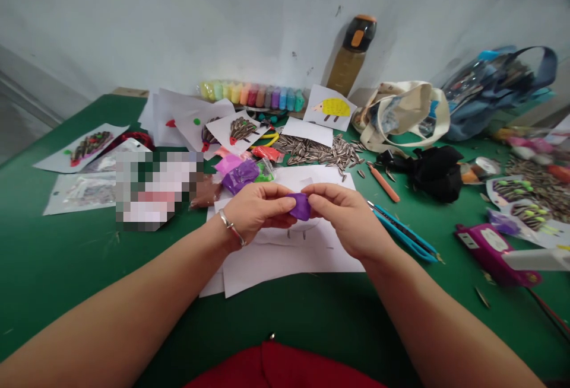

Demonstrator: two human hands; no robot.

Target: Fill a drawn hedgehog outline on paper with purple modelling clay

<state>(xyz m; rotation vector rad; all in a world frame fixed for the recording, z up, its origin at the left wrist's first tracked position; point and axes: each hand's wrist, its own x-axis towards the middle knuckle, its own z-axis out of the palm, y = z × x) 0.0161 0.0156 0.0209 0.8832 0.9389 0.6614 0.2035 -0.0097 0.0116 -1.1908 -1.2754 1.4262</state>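
Observation:
Between my two hands is a small flattened piece of purple modelling clay [300,206]. My left hand [267,207], with a silver bracelet at the wrist, pinches its left side. The thumb and fingers of my right hand [341,213] pinch its right upper edge. Both hands are above white paper sheets [285,263], where part of a pencil outline shows. Just beyond my left hand lies an opened packet of purple clay [240,175], beside pink clay [231,161] and a brown clay packet [205,191].
Sunflower seeds [318,152] lie heaped behind the sheets. A blue cutter [405,234] and an orange clay tool [383,183] rest on the right. Decorated hedgehog cards [243,130], a row of coloured clay [258,96] and a bottle [354,53] stand farther back.

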